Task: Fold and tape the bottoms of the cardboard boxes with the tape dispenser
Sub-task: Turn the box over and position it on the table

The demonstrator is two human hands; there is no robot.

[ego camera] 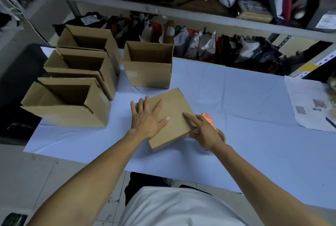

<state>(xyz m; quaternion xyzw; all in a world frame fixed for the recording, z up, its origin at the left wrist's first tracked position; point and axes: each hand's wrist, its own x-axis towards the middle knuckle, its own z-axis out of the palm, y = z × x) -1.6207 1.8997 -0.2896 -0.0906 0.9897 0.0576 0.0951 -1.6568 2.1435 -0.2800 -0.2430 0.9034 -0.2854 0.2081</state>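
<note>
Left hand (147,118) flat, fingers spread, pressing the flattened cardboard box (172,116). Right hand (203,131) grips its right edge. Orange tape dispenser (209,119) just behind right hand.

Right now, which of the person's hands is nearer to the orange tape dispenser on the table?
The right hand. It grips the flat brown cardboard box's right edge, directly in front of the orange tape dispenser, partly hiding it. The left hand lies flat on the box's left side, farther away.

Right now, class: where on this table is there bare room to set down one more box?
Free: the cloth between the upright box and the printed sheet; also the near-left corner. Crowded: the far left, three open boxes.
</note>
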